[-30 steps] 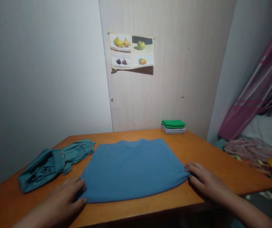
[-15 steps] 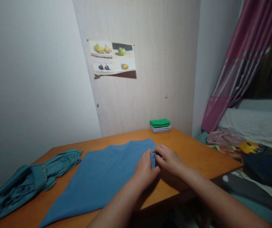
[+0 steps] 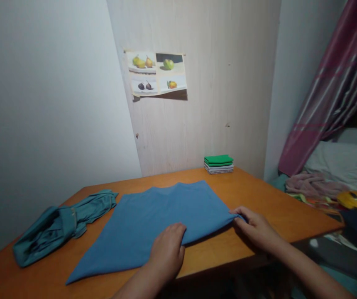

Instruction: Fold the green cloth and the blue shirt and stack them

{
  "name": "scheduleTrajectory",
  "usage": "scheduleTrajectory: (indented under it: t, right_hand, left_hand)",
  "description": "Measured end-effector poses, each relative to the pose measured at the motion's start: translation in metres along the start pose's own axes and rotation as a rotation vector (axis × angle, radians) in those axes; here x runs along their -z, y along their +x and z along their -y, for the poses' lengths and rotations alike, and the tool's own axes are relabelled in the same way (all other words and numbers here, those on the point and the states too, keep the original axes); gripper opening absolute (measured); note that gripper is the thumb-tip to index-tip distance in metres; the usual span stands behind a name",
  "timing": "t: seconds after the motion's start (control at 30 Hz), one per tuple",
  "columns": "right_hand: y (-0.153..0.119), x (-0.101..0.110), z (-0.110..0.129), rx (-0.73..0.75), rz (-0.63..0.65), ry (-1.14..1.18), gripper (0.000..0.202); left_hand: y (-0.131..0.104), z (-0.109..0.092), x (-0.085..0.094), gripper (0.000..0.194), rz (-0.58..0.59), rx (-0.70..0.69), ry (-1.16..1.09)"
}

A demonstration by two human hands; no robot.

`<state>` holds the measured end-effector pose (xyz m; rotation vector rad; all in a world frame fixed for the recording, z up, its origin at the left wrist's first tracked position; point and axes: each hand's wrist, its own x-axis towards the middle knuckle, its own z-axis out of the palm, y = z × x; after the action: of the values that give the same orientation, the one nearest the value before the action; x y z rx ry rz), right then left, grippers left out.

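Tabletop (image 3: 278,211) of smooth, orange-brown finish is stretching back to a pale wood-grain panel (image 3: 203,124), with a plain whitish wall (image 3: 57,91) standing on the left. Blue cloth (image 3: 141,224) is lying spread across the middle of the tabletop, its far edge waving slightly and its near left corner tapering to a point. The right hand (image 3: 251,226) is pinching the cloth's near right corner between thumb and bent fingers, gathering it into small creases. The left hand (image 3: 167,245) is resting on the near edge, its fingers curving close together over the fabric; whether the thumb is gripping from beneath, one cannot tell.

Teal garment (image 3: 47,234) is lying crumpled on the left side, its near end gaping open. Folded stack (image 3: 218,165), green above grey and checked layers, is sitting at the back right, near the panel. Fruit print (image 3: 156,74) is hanging on the panel, showing pears, a green apple, dark fruits and an orange one. Pink curtain (image 3: 312,112) with pale stripes is draping at the right, beside white bedding (image 3: 343,164), a dusty-pink cloth (image 3: 315,185) and a yellow item (image 3: 353,200).

A small pale strip (image 3: 74,216) is showing on the teal garment, too blurred for reading; no brand or lettering is showing legibly anywhere.
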<state>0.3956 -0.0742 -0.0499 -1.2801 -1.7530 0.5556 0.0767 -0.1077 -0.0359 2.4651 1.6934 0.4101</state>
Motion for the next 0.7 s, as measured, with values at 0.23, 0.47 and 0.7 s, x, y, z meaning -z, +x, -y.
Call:
scheduleTrajectory:
  t: [0.23, 0.47, 0.7]
  right_hand:
    - [-0.010, 0.007, -0.011, 0.014, 0.045, -0.082, 0.019]
    - [-0.008, 0.008, -0.024, 0.011, 0.081, -0.176, 0.021]
    - [0.008, 0.004, -0.024, 0.183, 0.106, -0.259, 0.031]
  left_hand:
    - [-0.063, 0.092, 0.027, 0.066, -0.089, 0.208, 0.165]
    - [-0.120, 0.167, 0.065, 0.053, -0.210, 0.385, 0.251]
    - [-0.116, 0.190, 0.080, 0.037, -0.300, 0.312, -0.081]
